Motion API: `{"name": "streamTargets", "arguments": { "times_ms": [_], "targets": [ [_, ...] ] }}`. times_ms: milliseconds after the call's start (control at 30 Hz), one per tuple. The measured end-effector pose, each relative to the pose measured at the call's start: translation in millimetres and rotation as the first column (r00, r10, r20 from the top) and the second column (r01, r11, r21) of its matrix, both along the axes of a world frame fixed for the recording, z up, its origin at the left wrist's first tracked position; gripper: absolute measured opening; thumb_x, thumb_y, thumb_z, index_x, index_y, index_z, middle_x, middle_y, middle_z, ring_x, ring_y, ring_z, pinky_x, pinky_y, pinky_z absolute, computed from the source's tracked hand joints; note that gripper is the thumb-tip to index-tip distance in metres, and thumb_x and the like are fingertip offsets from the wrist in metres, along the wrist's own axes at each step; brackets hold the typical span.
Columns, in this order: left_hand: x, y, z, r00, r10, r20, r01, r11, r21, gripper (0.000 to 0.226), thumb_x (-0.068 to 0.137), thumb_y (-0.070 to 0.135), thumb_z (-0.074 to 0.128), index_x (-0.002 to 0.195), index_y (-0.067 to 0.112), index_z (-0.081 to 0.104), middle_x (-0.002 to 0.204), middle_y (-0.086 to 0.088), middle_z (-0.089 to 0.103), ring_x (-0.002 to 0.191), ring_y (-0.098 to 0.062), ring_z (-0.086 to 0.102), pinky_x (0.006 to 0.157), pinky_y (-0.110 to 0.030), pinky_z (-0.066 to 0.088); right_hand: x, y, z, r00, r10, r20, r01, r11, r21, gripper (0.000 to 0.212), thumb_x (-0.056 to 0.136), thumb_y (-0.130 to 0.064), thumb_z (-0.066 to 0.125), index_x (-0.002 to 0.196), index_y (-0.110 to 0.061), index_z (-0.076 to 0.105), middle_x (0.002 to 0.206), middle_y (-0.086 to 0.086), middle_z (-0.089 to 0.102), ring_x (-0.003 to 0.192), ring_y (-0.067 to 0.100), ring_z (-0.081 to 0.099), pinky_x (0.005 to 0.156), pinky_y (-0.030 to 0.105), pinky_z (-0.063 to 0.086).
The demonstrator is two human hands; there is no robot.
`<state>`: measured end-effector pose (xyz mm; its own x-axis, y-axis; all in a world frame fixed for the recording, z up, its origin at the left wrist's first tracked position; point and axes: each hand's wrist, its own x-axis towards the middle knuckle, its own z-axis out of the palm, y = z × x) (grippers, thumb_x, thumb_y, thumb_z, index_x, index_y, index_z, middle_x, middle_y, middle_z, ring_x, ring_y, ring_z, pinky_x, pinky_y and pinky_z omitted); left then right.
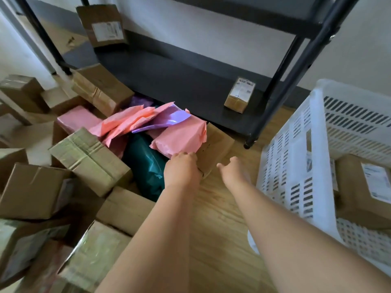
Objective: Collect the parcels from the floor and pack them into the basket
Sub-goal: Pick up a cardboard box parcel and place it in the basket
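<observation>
A brown cardboard box [218,142] lies on the wooden floor, half under a pink mailer bag [182,137]. My left hand [182,169] grips the box's near left edge, with its fingers curled down between the box and the pink bag. My right hand [232,172] hovers just right of the box's near corner, fingers loose and holding nothing. The white slatted basket [296,157] stands to the right, with one labelled cardboard parcel [364,187] inside it.
Several cardboard boxes [88,159] crowd the floor on the left, with more pink bags, a purple bag [169,119] and a teal bag [146,166] among them. A black shelf rack [173,81] stands behind, bearing a small labelled box [240,95] and a leaning box [102,24].
</observation>
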<state>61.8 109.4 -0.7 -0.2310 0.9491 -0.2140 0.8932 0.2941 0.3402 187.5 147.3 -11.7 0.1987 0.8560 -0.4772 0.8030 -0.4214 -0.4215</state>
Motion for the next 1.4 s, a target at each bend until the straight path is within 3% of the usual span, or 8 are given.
{"name": "streamTargets", "arguments": {
  "times_ms": [100, 267, 567, 767, 967, 1067, 1233, 1400],
  "targets": [
    [-14, 4, -9, 0.998, 0.067, -0.013, -0.067, 0.998, 0.017, 0.043, 0.086, 0.005, 0.048, 0.126, 0.018, 0.060, 0.122, -0.005, 0.058, 0.114, -0.027, 0.051, 0.087, -0.039, 0.045, -12, 11, -19, 0.959, 0.223, 0.175, -0.243, 0.964, 0.104, 0.059, 0.096, -0.038, 0.053, 0.148, -0.020, 0.031, 0.154, 0.008, 0.031, 0.136, 0.029, 0.038, 0.092, 0.039, 0.045],
    [-22, 0, -26, 0.992, 0.129, -0.001, -0.129, 0.992, 0.007, 0.043, 0.087, 0.005, 0.048, 0.126, 0.017, 0.059, 0.123, -0.007, 0.056, 0.112, -0.028, 0.052, 0.089, -0.038, 0.047, -30, 36, -44, 0.808, 0.517, 0.283, -0.519, 0.852, -0.072, 0.086, 0.088, -0.049, 0.062, 0.155, -0.028, 0.011, 0.163, 0.005, -0.001, 0.150, 0.026, -0.005, 0.120, 0.049, 0.010],
    [-21, -6, -34, 0.995, 0.096, -0.022, -0.097, 0.995, -0.037, 0.040, 0.089, 0.006, 0.046, 0.125, 0.018, 0.058, 0.121, -0.004, 0.057, 0.109, -0.027, 0.053, 0.082, -0.038, 0.045, -14, 22, -55, 0.793, 0.553, 0.258, -0.546, 0.831, -0.103, 0.079, 0.090, -0.015, 0.061, 0.153, -0.034, 0.017, 0.162, 0.000, 0.010, 0.150, 0.022, 0.002, 0.117, 0.049, 0.022],
    [-16, -21, -35, 0.999, 0.033, -0.037, -0.036, 0.996, -0.076, 0.042, 0.086, 0.004, 0.045, 0.122, 0.016, 0.061, 0.120, -0.002, 0.050, 0.106, -0.025, 0.052, 0.077, -0.036, 0.046, 5, -17, -41, 0.791, 0.569, 0.225, -0.565, 0.820, -0.087, 0.081, 0.083, 0.016, 0.032, 0.149, -0.030, 0.029, 0.163, 0.002, 0.009, 0.150, 0.022, 0.001, 0.119, 0.048, 0.018],
    [-11, -39, -39, 0.997, 0.082, -0.011, -0.082, 0.972, -0.219, 0.041, 0.090, 0.007, 0.049, 0.129, 0.018, 0.056, 0.126, -0.004, 0.053, 0.107, -0.028, 0.057, 0.078, -0.037, 0.047, 25, -67, -38, 0.771, 0.604, 0.202, -0.604, 0.794, -0.073, 0.082, 0.080, 0.015, 0.038, 0.148, -0.029, 0.028, 0.163, 0.001, 0.006, 0.150, 0.022, 0.001, 0.119, 0.046, 0.015],
    [-7, -43, -45, 0.996, 0.081, 0.049, -0.064, 0.955, -0.290, 0.029, 0.094, 0.015, 0.050, 0.122, 0.017, 0.057, 0.119, -0.005, 0.060, 0.103, -0.028, 0.059, 0.077, -0.036, 0.047, 41, -83, -47, 0.751, 0.634, 0.181, -0.629, 0.772, -0.092, 0.072, 0.087, -0.009, 0.059, 0.148, -0.030, 0.027, 0.163, 0.000, 0.006, 0.150, 0.022, 0.002, 0.119, 0.045, 0.017],
    [6, -45, -53, 0.995, 0.062, 0.083, -0.032, 0.943, -0.330, 0.044, 0.100, 0.015, 0.041, 0.143, 0.016, 0.041, 0.141, -0.009, 0.049, 0.126, -0.029, 0.049, 0.099, -0.039, 0.042, 47, -85, -44, 0.974, 0.227, 0.000, -0.225, 0.965, 0.132, 0.050, 0.091, -0.033, 0.060, 0.138, -0.021, 0.044, 0.146, 0.003, 0.039, 0.126, 0.026, 0.047, 0.098, 0.038, 0.045],
    [22, -45, -66, 0.984, 0.082, 0.160, -0.002, 0.894, -0.447, 0.043, 0.102, 0.014, 0.039, 0.145, 0.008, 0.038, 0.145, -0.013, 0.044, 0.132, -0.028, 0.044, 0.106, -0.035, 0.037, 40, -90, -45, 0.976, -0.152, -0.158, 0.108, 0.961, -0.254, 0.061, 0.099, -0.032, 0.050, 0.149, -0.004, 0.027, 0.148, 0.015, 0.041, 0.132, 0.033, 0.045, 0.102, 0.036, 0.038]
  ]
}}
